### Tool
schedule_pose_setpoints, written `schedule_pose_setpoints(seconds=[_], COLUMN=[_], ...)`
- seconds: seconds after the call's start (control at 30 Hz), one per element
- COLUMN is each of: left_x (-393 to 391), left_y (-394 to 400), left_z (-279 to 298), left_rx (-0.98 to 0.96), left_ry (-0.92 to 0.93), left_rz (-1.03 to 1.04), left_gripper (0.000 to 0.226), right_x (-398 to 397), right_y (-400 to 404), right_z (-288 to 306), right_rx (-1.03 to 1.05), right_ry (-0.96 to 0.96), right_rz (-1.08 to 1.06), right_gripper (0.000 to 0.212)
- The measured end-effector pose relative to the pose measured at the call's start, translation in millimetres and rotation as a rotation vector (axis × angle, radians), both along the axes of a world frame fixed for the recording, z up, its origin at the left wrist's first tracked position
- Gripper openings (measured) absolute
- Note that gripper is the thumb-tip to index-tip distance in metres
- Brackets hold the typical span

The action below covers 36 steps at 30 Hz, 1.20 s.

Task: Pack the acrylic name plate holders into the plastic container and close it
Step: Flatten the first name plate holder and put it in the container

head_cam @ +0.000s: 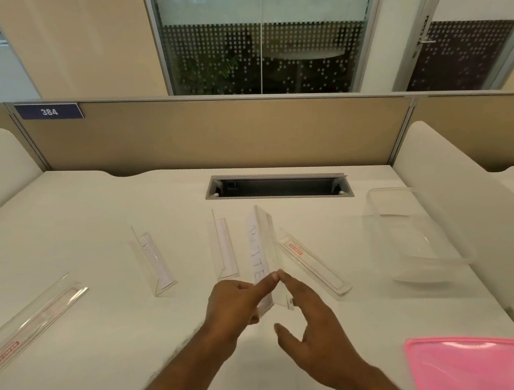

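Gripping the near end of 1 acrylic name plate holder (262,256), the left hand (233,304) curls its fingers round it at mid-desk. The right hand (314,332) has straight, spread fingers, its index tip touching the same holder's top edge. 4 more holders lie on the white desk (82,214): far left (29,323), left-centre (155,264), centre (223,249), right (313,261). The clear plastic container (413,238) stands open at right; its pink lid (481,365) lies apart, near right.
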<state>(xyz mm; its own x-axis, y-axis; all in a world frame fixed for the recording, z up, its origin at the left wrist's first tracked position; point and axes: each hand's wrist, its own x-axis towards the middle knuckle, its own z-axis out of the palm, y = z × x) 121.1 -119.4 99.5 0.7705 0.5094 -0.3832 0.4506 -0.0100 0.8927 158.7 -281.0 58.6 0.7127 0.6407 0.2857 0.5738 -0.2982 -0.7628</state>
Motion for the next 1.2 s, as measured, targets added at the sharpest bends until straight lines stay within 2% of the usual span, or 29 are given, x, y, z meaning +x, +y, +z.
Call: schedule_pose_setpoints(seconds=[0.1,0.23,0.37,0.43,0.6,0.7,0.77,0.87,1.03,1.13,1.2], left_x=[1.8,2.2,1.9,0.9,-8.1,-14.4,-18.7,-23.3,-27.4,-26.2,-24.8], left_y=[-10.5,-21.1,-24.3,-22.2,-6.1,12.9,28.4,53.5,82.3,88.7,89.5], left_z=[0.6,0.0,-3.2,-4.1,-5.3,-10.4,-12.6,-15.9,-15.1,-10.7,-8.2], left_rx=[-0.136,-0.238,-0.252,-0.229,-0.098,0.091,0.204,0.274,0.418,0.473,0.486], left_ry=[0.023,0.042,-0.002,-0.022,-0.09,-0.111,-0.152,-0.253,-0.31,-0.3,-0.279], left_rz=[-0.011,-0.035,-0.078,-0.11,-0.212,-0.104,0.007,0.034,-0.253,-0.385,-0.442], left_gripper=[0.069,0.076,0.07,0.066,0.058,0.044,0.042,0.054,0.095,0.103,0.098], right_x=[-2.7,-4.5,0.6,3.7,20.0,30.6,37.9,46.8,59.1,63.2,64.5], right_y=[4.8,8.5,4.9,1.5,-9.4,-21.3,-30.7,-44.1,-58.1,-60.6,-60.9], right_z=[-2.4,-3.5,-2.6,-1.8,-1.3,2.6,5.7,10.9,17.5,24.5,27.8], right_rx=[0.062,0.16,0.246,0.303,0.545,0.59,0.595,0.576,0.477,0.435,0.408], right_ry=[0.051,0.037,0.042,0.116,0.451,0.571,0.652,0.717,0.74,0.778,0.808], right_rz=[-0.055,-0.188,-0.286,-0.297,-0.294,-0.288,-0.269,-0.209,-0.058,-0.012,0.018], right_gripper=[0.076,0.057,0.042,0.039,0.028,0.028,0.028,0.028,0.027,0.032,0.033])
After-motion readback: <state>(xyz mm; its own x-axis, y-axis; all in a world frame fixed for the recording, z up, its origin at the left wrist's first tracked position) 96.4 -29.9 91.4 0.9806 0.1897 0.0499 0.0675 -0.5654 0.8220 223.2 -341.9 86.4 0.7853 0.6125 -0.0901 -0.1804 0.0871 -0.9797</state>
